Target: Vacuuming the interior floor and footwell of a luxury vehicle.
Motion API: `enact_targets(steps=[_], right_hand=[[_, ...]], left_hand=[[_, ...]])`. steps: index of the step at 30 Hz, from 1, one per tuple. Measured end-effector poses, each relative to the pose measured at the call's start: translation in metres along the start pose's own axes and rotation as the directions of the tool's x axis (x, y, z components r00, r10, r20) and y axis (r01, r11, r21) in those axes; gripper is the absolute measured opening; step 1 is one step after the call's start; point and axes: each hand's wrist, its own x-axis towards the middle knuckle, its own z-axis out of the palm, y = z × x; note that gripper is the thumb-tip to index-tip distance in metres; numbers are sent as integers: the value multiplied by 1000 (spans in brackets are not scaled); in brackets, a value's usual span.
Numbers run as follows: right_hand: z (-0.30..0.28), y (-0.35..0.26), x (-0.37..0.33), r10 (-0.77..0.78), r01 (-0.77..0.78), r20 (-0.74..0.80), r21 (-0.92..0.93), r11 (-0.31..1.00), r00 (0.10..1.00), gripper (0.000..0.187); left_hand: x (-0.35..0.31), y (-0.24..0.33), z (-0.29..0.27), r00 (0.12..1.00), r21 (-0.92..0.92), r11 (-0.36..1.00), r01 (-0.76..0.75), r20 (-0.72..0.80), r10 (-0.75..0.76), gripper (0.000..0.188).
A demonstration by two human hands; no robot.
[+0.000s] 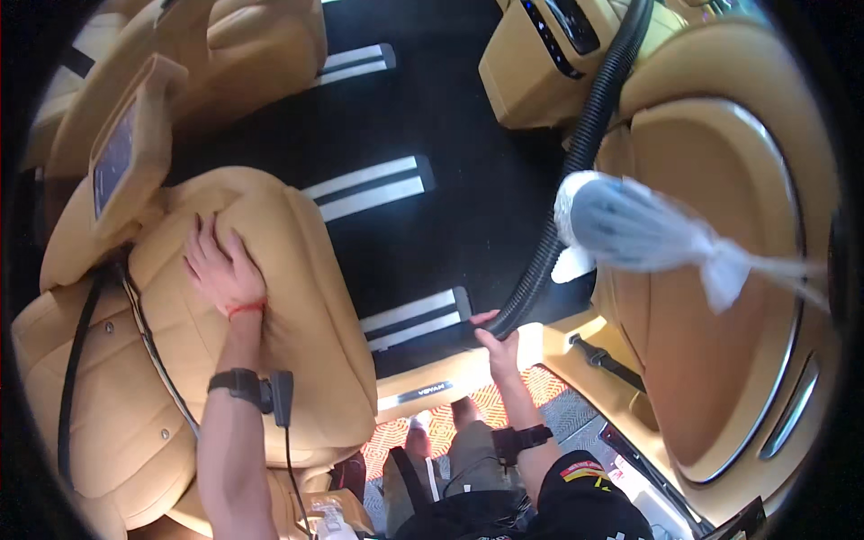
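My left hand [223,272] lies flat with its fingers spread on the tan leather car seat [310,306]. A red string circles that wrist, and a dark strap with a small device sits further up the forearm. Low in the middle, my right hand [498,344] is closed around a black corrugated hose [540,274], near its lower end. The hose's end meets the dark floor [405,351] beside the door sill [468,373]. From there the hose runs up and away to the upper right. Its tip is partly hidden by my fingers.
Silver-striped metal rails [369,187] cross the dark floor. A knotted translucent plastic bag [639,225] hangs before the open tan door [711,252]. A tan console [535,72] stands at the back; a screen [117,157] rises beside the seat. Dark cables [148,337] lie along the seat.
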Motion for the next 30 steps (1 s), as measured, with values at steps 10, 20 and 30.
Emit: enact_targets(steps=[10, 20, 30], right_hand=[[-86, -20, -47, 235, -267, -137, -312, 912, 962, 8], [-80, -48, -70, 142, -145, -59, -669, 729, 988, 40], [40, -128, 98, -370, 345, 42, -474, 810, 928, 48]], left_hand=[[2, -21, 17, 1000, 12, 1000, 2, -29, -1, 46], [2, -26, 32, 998, 85, 996, -23, -59, 28, 48], [-2, -6, 18, 1000, 29, 1000, -1, -4, 1, 47]])
